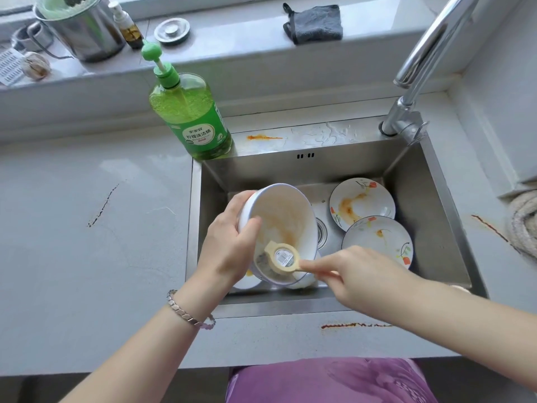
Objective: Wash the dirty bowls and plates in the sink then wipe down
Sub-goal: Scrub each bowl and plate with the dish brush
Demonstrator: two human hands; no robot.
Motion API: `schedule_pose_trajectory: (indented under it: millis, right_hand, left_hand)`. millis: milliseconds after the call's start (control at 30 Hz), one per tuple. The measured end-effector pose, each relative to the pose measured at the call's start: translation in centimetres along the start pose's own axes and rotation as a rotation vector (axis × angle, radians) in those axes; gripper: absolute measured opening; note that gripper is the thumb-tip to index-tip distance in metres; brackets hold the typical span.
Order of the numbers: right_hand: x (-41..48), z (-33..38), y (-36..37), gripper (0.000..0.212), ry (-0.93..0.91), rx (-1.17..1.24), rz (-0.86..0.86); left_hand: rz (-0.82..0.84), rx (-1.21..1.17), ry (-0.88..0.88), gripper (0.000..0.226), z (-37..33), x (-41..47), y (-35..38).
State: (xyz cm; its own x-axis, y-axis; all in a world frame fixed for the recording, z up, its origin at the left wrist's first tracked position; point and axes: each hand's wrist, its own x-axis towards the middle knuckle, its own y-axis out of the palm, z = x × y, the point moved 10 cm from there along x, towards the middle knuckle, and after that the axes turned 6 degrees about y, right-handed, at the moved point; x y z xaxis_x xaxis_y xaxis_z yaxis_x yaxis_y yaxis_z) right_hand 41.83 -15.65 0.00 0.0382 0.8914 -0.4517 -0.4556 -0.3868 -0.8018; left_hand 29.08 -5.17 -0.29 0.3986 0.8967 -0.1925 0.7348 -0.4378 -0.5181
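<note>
My left hand (229, 239) grips the rim of a white bowl (283, 216) smeared with orange sauce, tilted over the steel sink (430, 199). My right hand (360, 274) holds the wooden handle of a round dish brush (283, 258), whose head sits inside the bowl's lower part. Two flowered plates lie at the sink's right: one with an orange stain (361, 203) and another (377, 239) overlapping it in front. More white dishes (302, 282) show partly under the bowl.
A green dish soap pump bottle (191, 117) stands at the sink's back left corner. The tap (421, 68) rises at the back right. A grey cloth (315, 23) lies on the window ledge. Sauce streaks mark the counter (354, 325).
</note>
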Motion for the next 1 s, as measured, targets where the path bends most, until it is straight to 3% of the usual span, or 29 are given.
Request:
schedule_pose_trajectory:
  millis: [133,300,367,433,500,567,700,867,1000]
  right_hand:
    - [0.5,-2.6,-1.2,0.042,0.049,-0.141,-0.038]
    - [-0.4,-0.9,0.0,0.041,-0.061,-0.061,-0.003]
    - [0.5,-2.9,-0.5,0.043,-0.037,-0.155,-0.055]
    - [0.7,-3.7,-2.4,0.045,-0.094,-0.223,-0.255]
    - [0.1,-5.0,-4.4,0.042,-0.020,-0.087,-0.450]
    - [-0.5,-7.4,-5.4,0.035,0.174,0.232,-0.521]
    - [0.8,-7.4,-1.2,0.044,0.334,0.856,-0.241]
    - [0.9,-5.5,0.4,0.033,0.302,1.038,-0.066]
    - [0.3,-5.7,-0.7,0.041,0.334,1.130,-0.137]
  left_hand:
    - [0.031,0.049,-0.005,0.037,0.2,0.1,-0.1]
    - [0.080,0.092,0.000,0.036,-0.3,0.1,0.5]
    - [0.119,0.072,-0.037,0.032,0.0,0.0,0.7]
    - [0.164,0.074,-0.096,0.028,0.5,0.1,0.9]
    - [0.182,0.071,-0.154,0.027,1.0,0.1,0.7]
    - [0.197,0.048,-0.180,0.028,1.3,0.2,0.5]
    - [0.372,0.015,-0.110,0.036,0.4,0.0,2.5]
    - [0.565,-0.022,-0.041,0.034,-2.5,0.3,4.4]
    - [0.436,-0.058,-0.027,0.042,-3.6,1.7,3.2]
